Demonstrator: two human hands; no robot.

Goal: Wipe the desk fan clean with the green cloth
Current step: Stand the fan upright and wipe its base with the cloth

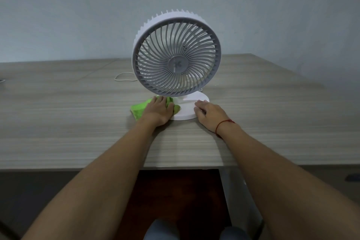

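A white desk fan [176, 56] with a grey spiral grille stands upright on a round white base [187, 110] in the middle of the wooden desk. The green cloth [139, 110] lies crumpled against the left edge of the base. My left hand [158, 110] lies flat on the cloth, pressing it down at the base's left side. My right hand [209, 113] rests on the right edge of the base, fingers curled over its rim. A red string circles that wrist.
A white cord [124, 77] loops on the desk [78, 122] behind the fan's left side. A plain wall stands close behind the desk. The desk's front edge runs just below my forearms, with dark floor and my knees beneath.
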